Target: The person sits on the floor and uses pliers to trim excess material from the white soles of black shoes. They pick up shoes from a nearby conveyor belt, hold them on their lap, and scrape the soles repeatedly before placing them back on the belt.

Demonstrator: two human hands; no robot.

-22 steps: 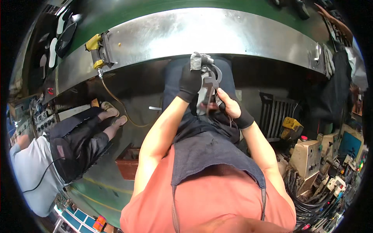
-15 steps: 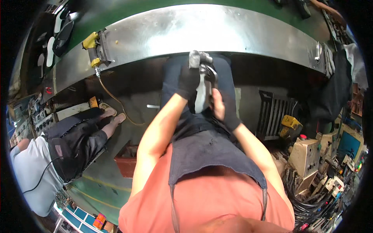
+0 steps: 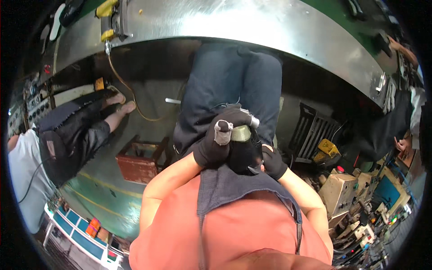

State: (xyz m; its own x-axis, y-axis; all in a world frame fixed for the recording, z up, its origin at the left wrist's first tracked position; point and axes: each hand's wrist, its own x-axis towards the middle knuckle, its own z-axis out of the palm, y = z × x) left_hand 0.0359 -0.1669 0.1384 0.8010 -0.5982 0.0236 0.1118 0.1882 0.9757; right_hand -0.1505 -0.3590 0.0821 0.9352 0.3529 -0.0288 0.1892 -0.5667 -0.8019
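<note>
In my lap, close to my apron, I hold a black shoe (image 3: 245,155) with a pale green rounded piece (image 3: 241,133) showing at its far end. My left hand (image 3: 212,147), in a black glove with pale fingertips, is closed around its far left side, fingers bent over the top. On the near right side, my right hand (image 3: 273,163), also in a black glove, grips the shoe with its fingers partly hidden behind it. The shoe's underside and lower part are out of sight.
A metal bench (image 3: 193,22) runs across ahead, carrying a yellow air tool (image 3: 108,22) with a hose (image 3: 128,90). At left are a seated person (image 3: 67,135) and a red-brown stool (image 3: 137,162). A control box (image 3: 339,191) stands at right; another person's hand (image 3: 403,146) shows there.
Both hands have drawn the shoe back from the bench edge toward my body and turned it, so its pale green end now shows. The view has shifted, with the bench higher in the picture.
</note>
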